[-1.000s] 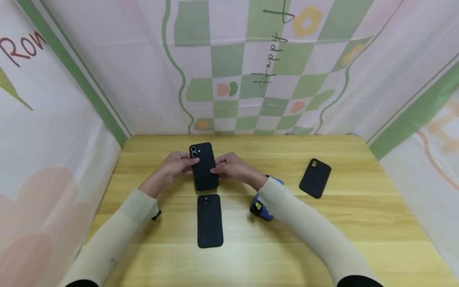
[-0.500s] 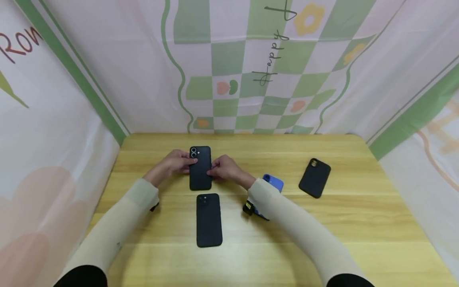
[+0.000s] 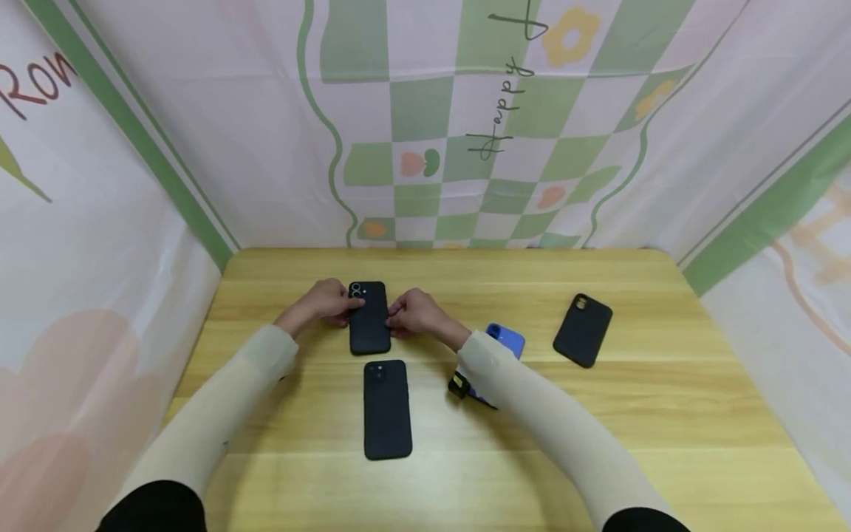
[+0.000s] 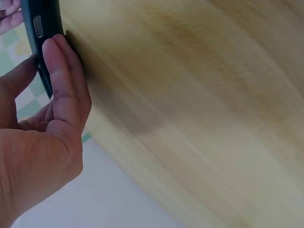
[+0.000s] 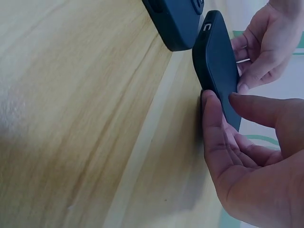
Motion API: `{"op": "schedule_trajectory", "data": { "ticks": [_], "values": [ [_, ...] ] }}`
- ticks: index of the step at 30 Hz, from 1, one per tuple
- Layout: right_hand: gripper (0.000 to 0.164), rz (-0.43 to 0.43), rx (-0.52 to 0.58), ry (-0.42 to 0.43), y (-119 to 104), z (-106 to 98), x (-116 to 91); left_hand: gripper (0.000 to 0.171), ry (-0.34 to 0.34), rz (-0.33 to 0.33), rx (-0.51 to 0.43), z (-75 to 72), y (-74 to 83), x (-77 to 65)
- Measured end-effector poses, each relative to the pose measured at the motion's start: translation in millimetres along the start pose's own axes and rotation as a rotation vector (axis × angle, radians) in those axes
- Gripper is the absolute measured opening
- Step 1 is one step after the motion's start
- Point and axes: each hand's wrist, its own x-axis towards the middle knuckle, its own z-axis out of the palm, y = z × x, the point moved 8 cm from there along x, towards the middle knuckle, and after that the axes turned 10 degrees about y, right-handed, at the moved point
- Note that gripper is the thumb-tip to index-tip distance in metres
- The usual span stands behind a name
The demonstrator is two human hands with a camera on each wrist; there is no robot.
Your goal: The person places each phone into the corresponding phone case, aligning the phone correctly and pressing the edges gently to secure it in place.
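A black phone in a dark case (image 3: pixel 369 329), two ringed lenses at its upper left, is held between both hands close over the wooden table. My left hand (image 3: pixel 326 301) grips its left edge, thumb on the back near the lenses and fingers along the side in the left wrist view. My right hand (image 3: pixel 419 312) pinches the opposite edge between thumb and fingers. The right wrist view shows the end of the case (image 5: pixel 221 66) with a port cutout. Just nearer the body lies a second black phone (image 3: pixel 388 410), camera side up.
A blue phone (image 3: pixel 508 338) lies partly hidden under my right sleeve (image 3: pixel 532 399). Farther right is a black phone case (image 3: pixel 583 331) with a camera cutout. Patterned curtains (image 3: pixel 425 111) stand behind the table's (image 3: pixel 665 443) far edge and along both sides.
Both hands have lowered the held phone toward the table. It has straightened from a slight tilt and shifted a little left; the right forearm moved left, uncovering more of the blue phone.
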Motion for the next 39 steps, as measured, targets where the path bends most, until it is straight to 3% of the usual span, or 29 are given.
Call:
{"op": "schedule_trajectory", "data": {
  "ticks": [3,7,14,21,24,28,33,36,39],
  "values": [
    [0.015,0.000,0.008,-0.002,-1,0,-1,0.045,0.027,0.041,0.072,-2.9,4.8,0.3],
    [0.016,0.000,0.012,-0.003,-1,-1,-4,0.048,0.055,0.049,0.103,-4.2,7.2,0.4],
    [0.018,0.001,0.013,-0.007,1,-1,-4,0.044,0.058,0.025,0.044,-2.5,4.3,0.8],
    [0.018,-0.010,-0.004,-0.013,6,-3,-2,0.022,0.094,0.016,0.020,-3.6,4.4,1.1],
    [0.020,-0.028,0.005,-0.028,5,-4,-3,0.021,0.105,0.032,0.061,-4.5,6.8,0.3],
    [0.024,-0.036,0.004,-0.041,3,-9,-6,0.028,0.135,0.096,0.189,-6.0,15.8,-4.7],
    [0.026,-0.035,-0.052,0.002,8,-30,-9,0.041,0.236,0.167,0.361,-4.3,34.2,-17.8],
    [0.026,-0.039,-0.089,0.052,11,-52,-11,0.061,0.268,0.210,0.389,3.1,50.2,-28.1],
    [0.028,-0.048,-0.120,0.097,14,-79,-13,0.069,0.253,0.257,0.391,15.7,70.6,-40.4]
  ]
}}
